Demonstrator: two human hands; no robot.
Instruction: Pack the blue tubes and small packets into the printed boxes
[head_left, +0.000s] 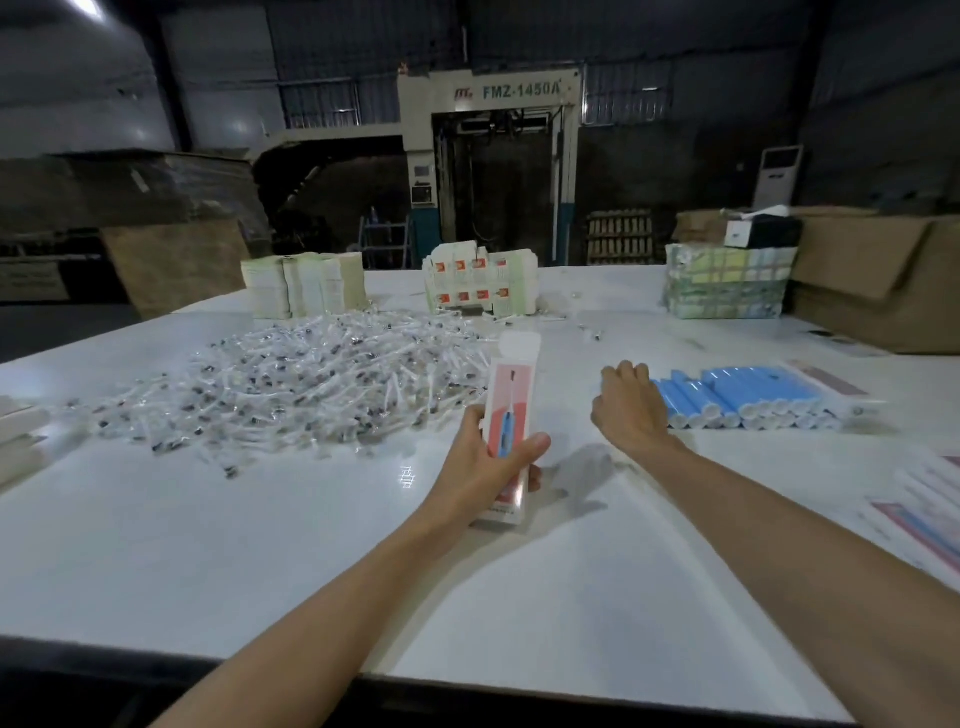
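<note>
1. The big white table (519, 597) holds everything.
2. The heap of small packets (291, 384) lies on the left side, well apart from the tubes.
3. The blue tubes (748, 395) lie in a neat row on the right.
4. The printed box (511, 395) stands up off the table with its top flap sticking up. The left hand (493, 467) grips it low down. It should hold the box steady, open end up.
5. The right hand (628, 410) is at the row's left end with bent fingers. I cannot tell if it has a tube. It is best to take one end tube without bumping the row.
</note>
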